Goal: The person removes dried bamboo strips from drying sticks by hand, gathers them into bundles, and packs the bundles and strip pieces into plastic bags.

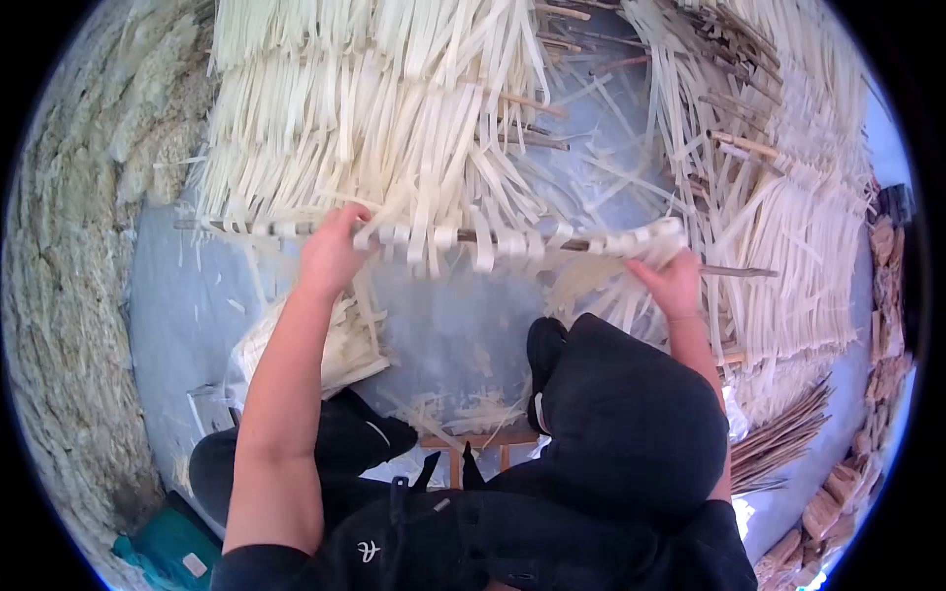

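Black clothing [581,537], strip-draped stick [475,236] lying crosswise, right end nearer, fingers [352,212] of left hand [333,254] and right hand [675,286] pinching it

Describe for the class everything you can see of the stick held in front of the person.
The stick is long, thin and slightly uneven, grey-brown, and looks like wood. It runs across the view, its right end a little lower. Pale, flat strips hang over much of it, hiding parts; both ends jut out bare. The person's left grip closes on it left of its middle; the right grip is towards its right end, where strips obscure the exact contact.
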A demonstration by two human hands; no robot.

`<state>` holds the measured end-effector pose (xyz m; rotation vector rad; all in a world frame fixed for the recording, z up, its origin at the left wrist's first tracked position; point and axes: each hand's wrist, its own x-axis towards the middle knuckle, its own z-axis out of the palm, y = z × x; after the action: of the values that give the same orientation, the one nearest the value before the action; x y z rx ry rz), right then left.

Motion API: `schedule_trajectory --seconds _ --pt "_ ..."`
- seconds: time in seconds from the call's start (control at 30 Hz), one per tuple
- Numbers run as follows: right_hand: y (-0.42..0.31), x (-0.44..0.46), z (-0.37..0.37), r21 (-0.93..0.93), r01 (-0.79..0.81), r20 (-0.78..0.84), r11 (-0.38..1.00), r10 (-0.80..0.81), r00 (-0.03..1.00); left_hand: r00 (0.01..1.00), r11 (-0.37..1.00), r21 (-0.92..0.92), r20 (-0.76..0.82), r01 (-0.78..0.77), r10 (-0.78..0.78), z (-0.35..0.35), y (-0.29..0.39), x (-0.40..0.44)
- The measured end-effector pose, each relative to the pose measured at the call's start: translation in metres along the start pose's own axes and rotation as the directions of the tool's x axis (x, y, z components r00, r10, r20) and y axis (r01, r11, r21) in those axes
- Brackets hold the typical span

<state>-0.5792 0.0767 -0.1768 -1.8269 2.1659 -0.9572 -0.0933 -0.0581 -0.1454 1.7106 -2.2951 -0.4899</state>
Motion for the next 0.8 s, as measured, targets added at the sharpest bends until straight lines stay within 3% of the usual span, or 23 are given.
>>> schedule_trajectory --seconds 0.03,0.07,0.1,0.13,0.17,0.2,0.23,0.3,0.37,0.4,0.43,0.47,0.5,0.57,0.6,0.7,0.77,0.8 --pt "0.005 -0.008 -0.001 -0.001 0.032 -0.072 0.999 -0.032 0.997 1.0 1.0 0.007 0.021 0.002 -0.002 -0.011 0.012 -0.003" --pt "-0.012 -0.003 -0.019 0.126 -0.074 -0.006 0.989 0.075 0.997 0.997 0.998 -0.045 -0.062 -0.037 0.035 -0.036 0.034 -0.009" --pt "-0.016 -0.002 -0.031 0.126 -0.08 -0.001 0.989 0.081 0.997 0.983 0.991 -0.096 -0.172 -0.088 0.07 -0.056 0.051 -0.007" --pt "-0.02 0.0 -0.041 0.061 -0.002 -0.168 0.998 0.012 0.986 0.983 0.991 -0.098 -0.171 -0.087 0.069 -0.068 0.055 -0.008" --pt "-0.023 0.002 -0.047 -0.012 0.066 -0.324 0.998 -0.066 0.944 0.992 0.972 -0.225 -0.115 -0.073 0.048 -0.08 0.055 -0.012" --pt "-0.025 0.004 -0.053 -0.009 0.067 -0.323 0.998 -0.066 0.944 0.998 0.937 -0.345 -0.057 -0.052 0.034 -0.088 0.054 -0.015" --pt "-0.027 0.006 -0.058 -0.032 0.107 -0.327 0.994 -0.111 0.939 0.998 0.939 -0.342 -0.057 -0.048 0.031 -0.092 0.054 -0.014" --pt "-0.025 0.005 -0.053 -0.058 0.147 -0.326 0.988 -0.157 0.932 0.972 0.899 -0.377 0.158 0.223 -0.175 -0.096 0.054 -0.01" --pt "-0.015 -0.002 -0.023 0.054 -0.098 -0.078 0.994 0.102 0.992 0.978 0.943 -0.275 0.135 0.189 -0.156 -0.042 0.022 0.003" --pt "-0.012 -0.012 -0.007 0.05 -0.091 -0.088 0.995 0.096 0.992 0.983 0.975 -0.146 0.092 0.169 -0.157 0.007 -0.004 -0.002" --pt "-0.009 -0.021 0.011 -0.06 -0.054 0.043 0.997 0.057 0.997 0.988 0.989 -0.013 0.039 0.149 -0.148 0.038 -0.02 -0.001" --pt "-0.008 -0.023 0.022 -0.162 -0.006 0.18 0.987 0.035 0.983 0.99 0.99 -0.015 0.025 0.141 -0.141 0.033 -0.013 0.001" --pt "-0.007 -0.018 0.021 -0.159 -0.004 0.179 0.987 0.033 0.983 0.993 0.992 -0.027 0.001 0.12 -0.121 0.024 0.001 0.0" --pt "-0.01 -0.017 0.011 0.094 -0.083 0.078 0.992 0.076 0.994 0.993 0.993 -0.029 0.009 0.118 -0.118 0.001 0.023 -0.011" --pt "-0.012 -0.014 0.0 -0.049 0.045 -0.05 0.998 -0.047 0.998 0.992 0.99 -0.064 -0.017 0.125 -0.127 -0.015 0.035 -0.01" --pt "-0.028 -0.004 -0.025 -0.14 0.053 -0.169 0.989 -0.077 0.983 0.989 0.982 -0.123 -0.031 0.141 -0.146 -0.015 0.046 -0.007" --pt "-0.019 -0.005 -0.012 -0.071 0.037 -0.102 0.997 -0.044 0.994 0.989 0.975 -0.169 -0.013 0.145 -0.149 -0.003 0.051 -0.005" --pt "-0.01 -0.012 0.007 -0.078 0.003 -0.032 0.997 -0.006 0.999 0.963 0.943 -0.204 0.114 0.261 -0.242 0.029 0.039 0.0"
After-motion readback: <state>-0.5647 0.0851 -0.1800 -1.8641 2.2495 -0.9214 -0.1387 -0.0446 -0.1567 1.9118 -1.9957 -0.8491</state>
